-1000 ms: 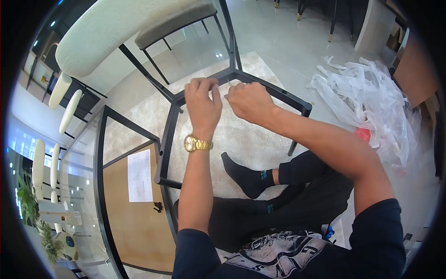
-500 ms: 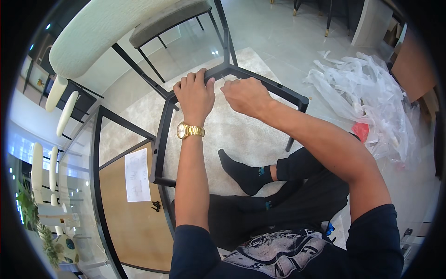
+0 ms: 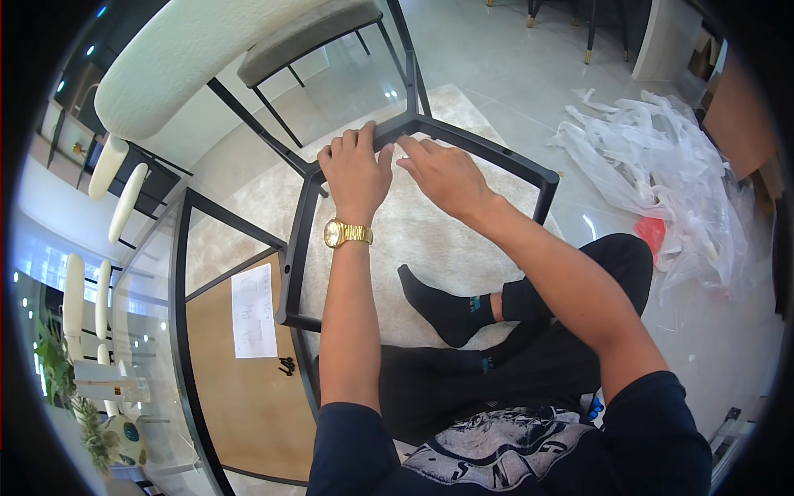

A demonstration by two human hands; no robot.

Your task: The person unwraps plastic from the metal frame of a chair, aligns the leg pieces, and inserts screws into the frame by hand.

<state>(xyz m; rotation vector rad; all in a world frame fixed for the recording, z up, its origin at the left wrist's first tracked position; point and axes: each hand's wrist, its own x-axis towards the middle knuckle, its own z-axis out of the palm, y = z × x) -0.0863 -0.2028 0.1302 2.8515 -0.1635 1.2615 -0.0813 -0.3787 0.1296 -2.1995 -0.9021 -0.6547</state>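
Note:
A black metal chair frame (image 3: 488, 150) with a cream padded backrest (image 3: 182, 62) is tipped in front of me. My left hand (image 3: 356, 174) is closed over its crossbar, fingers on top and thumb on the near side. Close by, my right hand (image 3: 451, 180) has its bent fingertips against the same bar, just short of the corner joint. Whatever lies between those fingertips is too small or hidden to make out.
To the left, a black-framed brown panel (image 3: 223, 413) carries a paper sheet (image 3: 253, 312) and several small black screws (image 3: 286, 365). A grey-seated chair (image 3: 314, 45) stands behind. Crumpled clear plastic (image 3: 653, 165) covers floor at right. A pale rug (image 3: 372, 289) lies beneath.
My right fingers have loosened from a tight pinch and spread somewhat at the bar; the thin metal piece seen there before is hidden. My right elbow has dropped inward. The left hand keeps its grip.

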